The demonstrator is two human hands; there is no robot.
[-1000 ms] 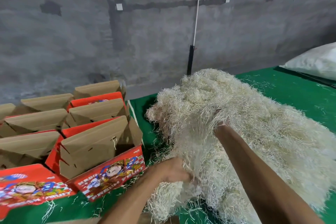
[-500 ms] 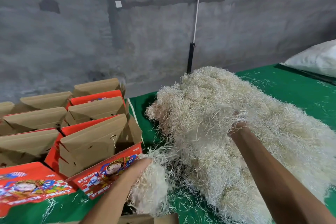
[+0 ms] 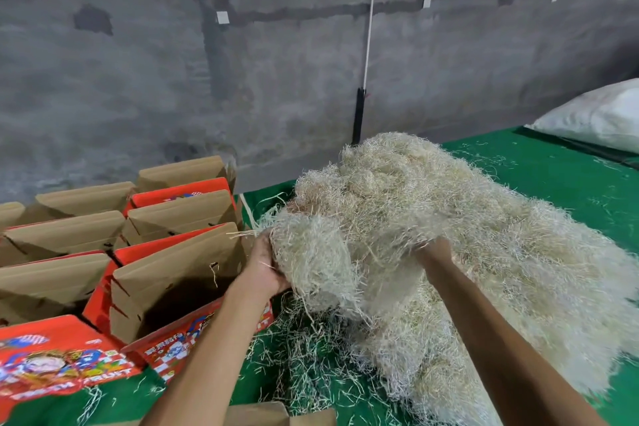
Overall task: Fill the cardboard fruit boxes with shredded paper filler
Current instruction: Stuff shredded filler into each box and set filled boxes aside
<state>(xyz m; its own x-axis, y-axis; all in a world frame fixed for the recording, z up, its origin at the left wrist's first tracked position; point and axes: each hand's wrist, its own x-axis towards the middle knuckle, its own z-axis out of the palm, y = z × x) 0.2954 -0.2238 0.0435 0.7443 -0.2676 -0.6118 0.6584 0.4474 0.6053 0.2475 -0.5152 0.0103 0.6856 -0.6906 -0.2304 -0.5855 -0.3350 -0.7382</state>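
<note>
Both hands up with a clump of shredded paper (image 3: 311,263) between them. Left hand (image 3: 264,266) cupped wide under its near-left side, fingers spread against the fibres. Right hand (image 3: 434,251) buried at the clump's other edge, probably pinching strands, though fingers lost in the paper, so hard to say how closed. Clump not yet parted from the big pile (image 3: 466,235) behind and right of the right hand. Nearest open fruit box (image 3: 166,290) just left of and below the left hand, seemingly bare inside. Risks from here: trailing strands dragging more off the pile, shedding onto the green table (image 3: 553,176) short of the box, snagging the raised flap, knocking the light carton askew.
</note>
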